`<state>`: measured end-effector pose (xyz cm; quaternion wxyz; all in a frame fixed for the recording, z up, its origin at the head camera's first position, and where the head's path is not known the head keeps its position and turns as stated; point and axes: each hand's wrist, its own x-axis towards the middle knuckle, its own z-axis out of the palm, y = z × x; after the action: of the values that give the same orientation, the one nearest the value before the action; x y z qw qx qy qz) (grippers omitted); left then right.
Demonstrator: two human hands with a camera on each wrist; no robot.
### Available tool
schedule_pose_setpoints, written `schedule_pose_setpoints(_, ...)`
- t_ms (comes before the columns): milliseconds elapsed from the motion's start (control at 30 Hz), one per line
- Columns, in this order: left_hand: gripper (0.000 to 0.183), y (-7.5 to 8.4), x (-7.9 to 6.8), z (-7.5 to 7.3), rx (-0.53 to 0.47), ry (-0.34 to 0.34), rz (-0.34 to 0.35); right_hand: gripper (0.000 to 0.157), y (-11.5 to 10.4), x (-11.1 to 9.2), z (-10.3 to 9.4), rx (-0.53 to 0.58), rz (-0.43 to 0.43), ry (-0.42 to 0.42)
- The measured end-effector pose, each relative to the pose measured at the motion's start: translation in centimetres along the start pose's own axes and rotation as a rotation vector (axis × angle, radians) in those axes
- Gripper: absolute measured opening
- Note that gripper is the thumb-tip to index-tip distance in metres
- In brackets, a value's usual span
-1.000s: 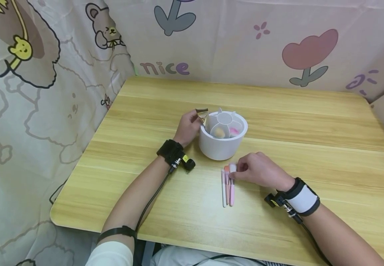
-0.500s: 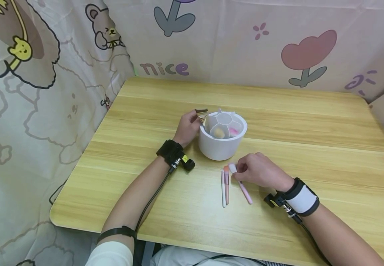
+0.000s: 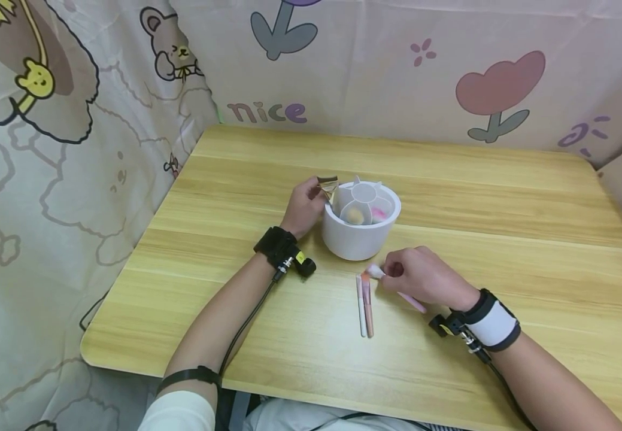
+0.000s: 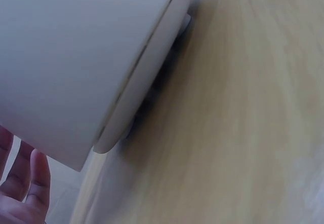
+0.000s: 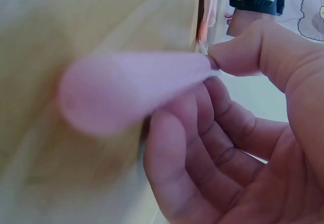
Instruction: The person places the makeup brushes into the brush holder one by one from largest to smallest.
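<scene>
My right hand point(image 3: 424, 275) pinches a pink-handled makeup brush point(image 3: 376, 272) with white bristles. It slants just above or on the table, and its rounded handle end point(image 5: 101, 95) points at the right wrist camera. Left of that hand lie a slim white-handled tool point(image 3: 361, 305) and a pink brush with orange bristles point(image 3: 367, 299), side by side. My left hand point(image 3: 304, 206) rests against the side of a white pot point(image 3: 356, 239), fingers loosely bent. A gold and dark object point(image 3: 328, 187), like an eyelash curler, leans at the rim beside these fingers.
Inside the pot is a pale divider point(image 3: 364, 193) with compartments; a tan tip point(image 3: 355, 215) and a pink tip point(image 3: 379, 213) show there. The wooden table point(image 3: 235, 179) meets a printed cloth point(image 3: 386, 90) at the back and left.
The pink-handled brush has turned in my right hand: its handle end swung right, away from the other two tools. Those two shifted slightly. My left hand and the pot have stayed in place.
</scene>
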<state>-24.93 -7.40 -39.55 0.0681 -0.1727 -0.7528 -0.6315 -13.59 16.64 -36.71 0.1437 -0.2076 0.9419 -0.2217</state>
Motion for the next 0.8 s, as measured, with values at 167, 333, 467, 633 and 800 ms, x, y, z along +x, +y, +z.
schedule_pose_setpoints(167,0.028,0.1,0.0,0.0,-0.011,0.003,-0.001,0.008,-0.1,-0.3,-0.5,0.007,0.005,0.025)
schedule_pose_setpoints(333,0.028,0.1,-0.1,0.0,0.002,0.012,-0.003,0.007,0.0,-0.4,-0.8,0.002,0.007,0.042)
schedule_pose_setpoints(467,0.026,0.2,-0.2,-0.1,0.030,0.027,-0.008,0.005,0.0,-0.5,-0.9,0.020,0.010,0.031)
schedule_pose_setpoints(633,0.026,0.1,-0.2,-0.1,0.028,0.034,-0.015,0.004,-0.1,-0.6,-1.0,0.021,0.022,0.035)
schedule_pose_setpoints(800,0.028,0.1,-0.2,-0.1,0.008,0.031,-0.024,0.005,-0.1,-0.7,-1.1,0.018,0.029,0.037)
